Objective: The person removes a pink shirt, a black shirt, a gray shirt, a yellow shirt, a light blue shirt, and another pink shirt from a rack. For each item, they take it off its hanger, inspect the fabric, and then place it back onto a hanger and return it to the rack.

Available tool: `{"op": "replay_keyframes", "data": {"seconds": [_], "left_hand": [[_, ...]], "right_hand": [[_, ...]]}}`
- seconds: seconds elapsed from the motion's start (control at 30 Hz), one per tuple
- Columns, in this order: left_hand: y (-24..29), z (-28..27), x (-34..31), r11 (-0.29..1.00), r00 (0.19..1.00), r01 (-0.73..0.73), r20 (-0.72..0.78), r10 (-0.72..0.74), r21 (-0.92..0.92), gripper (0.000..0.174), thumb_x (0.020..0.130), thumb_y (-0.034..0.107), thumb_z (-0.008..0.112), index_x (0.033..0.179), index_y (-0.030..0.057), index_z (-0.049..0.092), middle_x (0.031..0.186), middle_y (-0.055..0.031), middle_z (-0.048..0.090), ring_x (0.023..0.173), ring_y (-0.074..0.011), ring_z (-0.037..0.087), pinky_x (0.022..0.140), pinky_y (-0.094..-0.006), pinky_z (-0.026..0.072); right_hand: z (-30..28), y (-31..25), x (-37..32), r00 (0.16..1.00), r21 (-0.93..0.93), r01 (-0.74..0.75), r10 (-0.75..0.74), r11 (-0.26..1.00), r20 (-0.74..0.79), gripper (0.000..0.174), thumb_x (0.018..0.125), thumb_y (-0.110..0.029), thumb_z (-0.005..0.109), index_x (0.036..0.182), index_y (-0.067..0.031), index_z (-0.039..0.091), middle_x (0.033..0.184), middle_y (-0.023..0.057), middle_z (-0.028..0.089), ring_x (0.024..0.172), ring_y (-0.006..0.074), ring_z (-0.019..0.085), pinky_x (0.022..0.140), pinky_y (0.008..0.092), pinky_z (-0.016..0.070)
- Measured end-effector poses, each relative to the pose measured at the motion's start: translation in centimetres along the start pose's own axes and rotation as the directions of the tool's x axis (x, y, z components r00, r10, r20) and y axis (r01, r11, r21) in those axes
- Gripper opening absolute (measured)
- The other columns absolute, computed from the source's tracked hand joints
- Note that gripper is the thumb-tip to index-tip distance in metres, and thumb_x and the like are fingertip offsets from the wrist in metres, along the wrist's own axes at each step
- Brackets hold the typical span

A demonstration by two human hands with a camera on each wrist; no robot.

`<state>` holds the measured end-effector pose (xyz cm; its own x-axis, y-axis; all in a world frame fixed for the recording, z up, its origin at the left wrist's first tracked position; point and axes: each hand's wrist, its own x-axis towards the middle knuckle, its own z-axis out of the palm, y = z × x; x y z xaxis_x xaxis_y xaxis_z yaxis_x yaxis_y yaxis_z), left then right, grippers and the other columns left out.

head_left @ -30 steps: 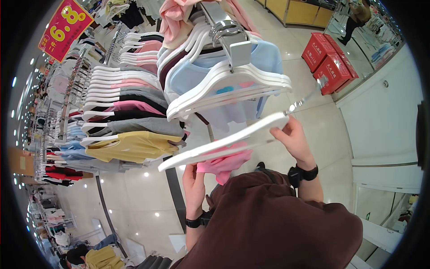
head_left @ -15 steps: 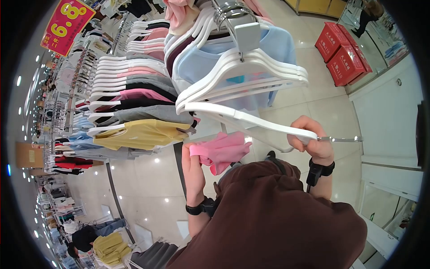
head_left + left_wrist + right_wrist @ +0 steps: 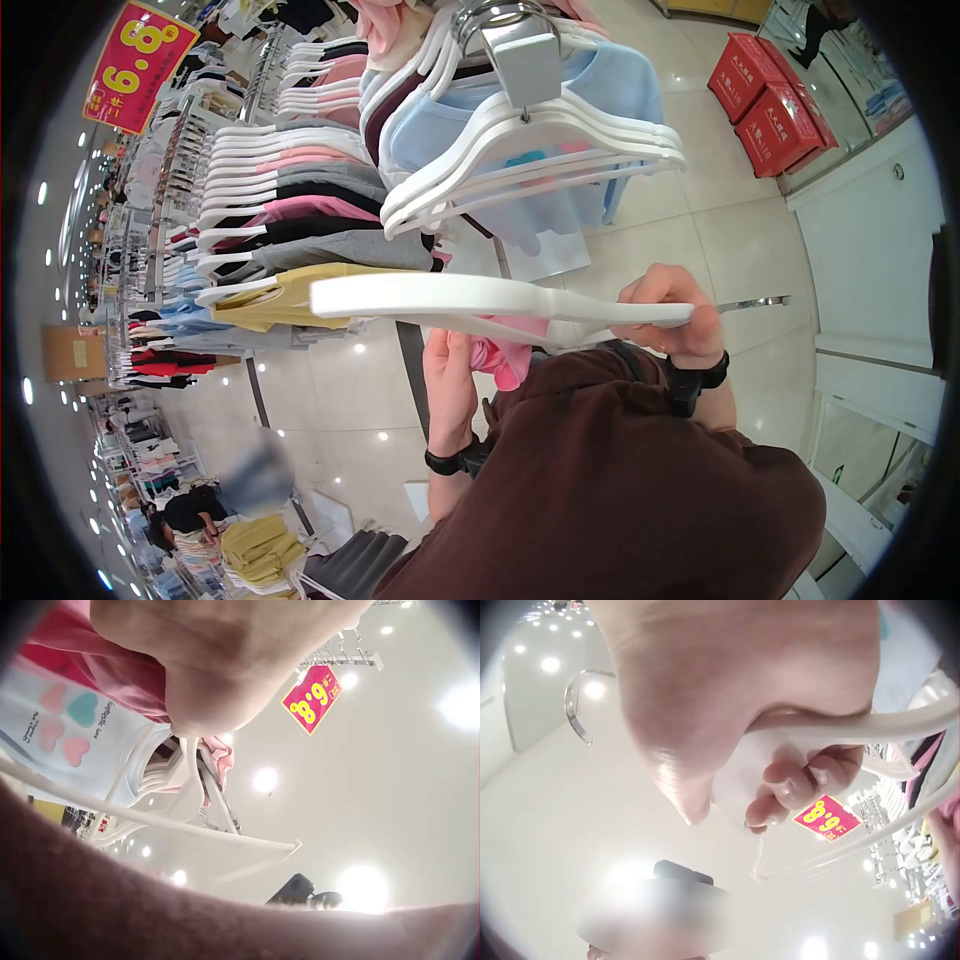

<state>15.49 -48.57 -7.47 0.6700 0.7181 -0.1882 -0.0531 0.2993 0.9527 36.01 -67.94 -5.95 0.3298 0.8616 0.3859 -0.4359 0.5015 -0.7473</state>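
Observation:
A white plastic clothes hanger (image 3: 430, 298) lies across the front of the body in the head view. My right hand (image 3: 672, 315) grips it at the neck, with the metal hook (image 3: 757, 302) sticking out to the right. Curled fingertips (image 3: 791, 787) wrap the hanger's middle in the right wrist view. My left hand (image 3: 450, 385) holds a bunched pink garment (image 3: 508, 362) beneath the hanger's left arm, which partly covers the cloth. The same pink cloth (image 3: 120, 671) hangs beside the palm in the left wrist view.
Straight ahead, white hangers (image 3: 540, 125) and a light blue shirt (image 3: 430, 128) hang on a rack end. More clothes, including a yellow top (image 3: 285, 300), line the left. Red boxes (image 3: 780, 130) stand on the floor at right. A red price sign (image 3: 140, 68) is upper left.
The right hand has shifted from the hook end to a grip round the hanger's neck. The hanger has swung level and closer, its hook now pointing right. The left hand keeps the pink garment.

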Motion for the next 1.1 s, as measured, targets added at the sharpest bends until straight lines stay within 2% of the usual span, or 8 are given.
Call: {"op": "replay_keyframes", "data": {"seconds": [0.23,0.3,0.43,0.63,0.73,0.9,1.0,1.1], "left_hand": [[-0.2,0.4,0.5,0.995,0.988,0.093,0.123,-0.090,-0.020,0.031,0.109,0.013,0.048,0.135,-0.0024,0.055,0.125,-0.0066,0.063,0.114,-0.0128,0.060,0.100,-0.0296,0.0466],[0.0,0.9,0.5,0.992,0.982,0.123,0.149,-0.119,-0.015,0.036,0.108,0.012,0.047,0.141,-0.0031,0.050,0.132,-0.0090,0.061,0.119,-0.0153,0.058,0.104,-0.0320,0.0459],[0.3,0.9,0.3,0.980,0.960,0.185,0.228,-0.164,-0.076,0.051,0.104,0.012,0.047,0.152,-0.0055,0.040,0.146,-0.0149,0.054,0.133,-0.0226,0.054,0.113,-0.0389,0.0426],[3.3,0.6,-1.0,0.955,0.959,0.110,0.280,-0.030,-0.276,0.058,0.100,0.008,0.049,0.153,-0.0109,0.034,0.151,-0.0201,0.049,0.139,-0.0281,0.050,0.117,-0.0413,0.0383],[3.8,-0.2,-1.5,0.956,0.966,0.062,0.257,0.015,-0.287,0.069,0.097,0.017,0.058,0.154,-0.0103,0.031,0.152,-0.0209,0.047,0.141,-0.0308,0.048,0.119,-0.0451,0.0369],[4.5,-1.5,-1.9,0.937,0.976,-0.032,0.190,0.104,-0.348,0.071,0.098,0.019,0.060,0.155,-0.0092,0.030,0.154,-0.0223,0.045,0.144,-0.0337,0.045,0.121,-0.0503,0.0348],[4.6,-2.1,-1.7,0.938,0.972,-0.052,0.200,0.127,-0.343,0.065,0.102,0.019,0.055,0.155,-0.0082,0.030,0.155,-0.0231,0.044,0.144,-0.0353,0.045,0.121,-0.0520,0.0352],[4.3,-2.6,-1.5,0.917,0.973,-0.045,0.191,0.130,-0.396,0.060,0.104,0.018,0.050,0.155,-0.0069,0.031,0.154,-0.0245,0.044,0.143,-0.0365,0.046,0.120,-0.0542,0.0352]], "right_hand": [[1.9,1.3,2.0,0.989,0.158,0.138,-0.128,0.978,-0.074,0.074,0.097,-0.070,0.056,0.117,0.0016,0.062,0.073,0.0046,0.056,0.059,0.0080,0.044,0.054,0.0255,0.0328],[2.1,1.0,2.8,0.992,-0.071,0.097,-0.102,0.993,-0.073,0.071,0.098,-0.073,0.050,0.116,-0.0050,0.057,0.065,0.0008,0.051,0.054,0.0075,0.038,0.055,0.0290,0.0290],[2.0,1.7,3.0,0.995,-0.078,0.081,-0.086,0.994,-0.058,0.071,0.098,-0.072,0.052,0.115,-0.0035,0.060,0.066,0.0026,0.053,0.057,0.0085,0.041,0.056,0.0291,0.0318],[0.5,3.2,2.3,0.997,-0.066,-0.050,0.046,0.997,-0.064,0.072,0.097,-0.067,0.060,0.114,0.0027,0.065,0.079,0.0039,0.061,0.066,0.0091,0.051,0.056,0.0259,0.0377],[0.1,3.4,2.1,0.999,-0.051,-0.047,0.046,0.998,-0.020,0.067,0.098,-0.061,0.062,0.114,0.0032,0.067,0.080,0.0037,0.061,0.068,0.0099,0.052,0.057,0.0262,0.0397],[0.0,1.0,2.4,0.991,-0.159,-0.116,0.126,0.980,0.055,0.045,0.101,-0.039,0.064,0.111,0.0047,0.070,0.091,0.0054,0.068,0.077,0.0120,0.058,0.068,0.0277,0.0458],[0.7,0.4,2.9,0.972,-0.295,-0.231,0.211,0.927,-0.099,0.047,0.092,-0.040,0.065,0.099,0.0054,0.072,0.076,0.0066,0.064,0.064,0.0138,0.053,0.059,0.0282,0.0400],[-0.3,0.1,3.0,0.956,-0.386,-0.284,0.288,0.878,-0.050,0.037,0.086,-0.029,0.065,0.097,0.0062,0.072,0.075,0.0063,0.064,0.066,0.0153,0.055,0.060,0.0287,0.0424]]}}
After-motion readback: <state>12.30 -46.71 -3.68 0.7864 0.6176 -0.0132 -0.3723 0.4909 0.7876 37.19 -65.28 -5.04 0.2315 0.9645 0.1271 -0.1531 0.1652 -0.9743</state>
